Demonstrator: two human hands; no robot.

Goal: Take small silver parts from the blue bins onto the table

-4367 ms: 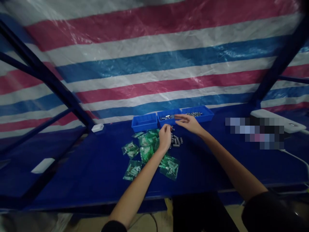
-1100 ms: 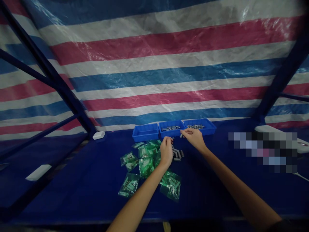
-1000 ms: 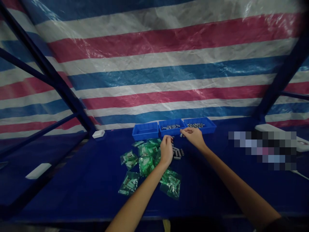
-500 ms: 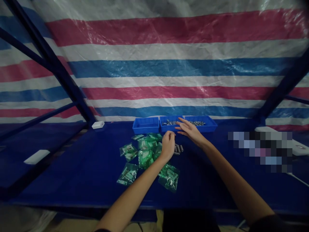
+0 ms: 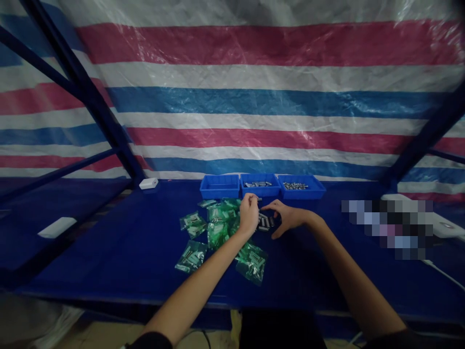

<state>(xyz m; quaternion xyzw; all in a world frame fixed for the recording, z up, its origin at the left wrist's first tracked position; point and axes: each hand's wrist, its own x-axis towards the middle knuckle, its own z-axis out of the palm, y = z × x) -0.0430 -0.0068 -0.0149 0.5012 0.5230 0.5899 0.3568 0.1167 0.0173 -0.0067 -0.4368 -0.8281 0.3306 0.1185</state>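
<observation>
Left hand (image 5: pixel 249 214) pinching small metal piece at fingertips, above loose metal pins (image 5: pixel 265 222) on blue surface (image 5: pixel 109 252). Right hand (image 5: pixel 288 217) open, curled over same pile. Middle tray (image 5: pixel 260 185) and right tray (image 5: pixel 300 187) part-filled; left tray (image 5: pixel 219 186) looks empty. Several green bags (image 5: pixel 218 228) unopened: much left, by look of it.

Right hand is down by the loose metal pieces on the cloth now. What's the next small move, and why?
Probably close the right hand on one of the loose metal pieces: its open fingers curve just beside that small pile, while the left hand seems already to pinch a small piece. The middle bin holds similar pieces.
</observation>
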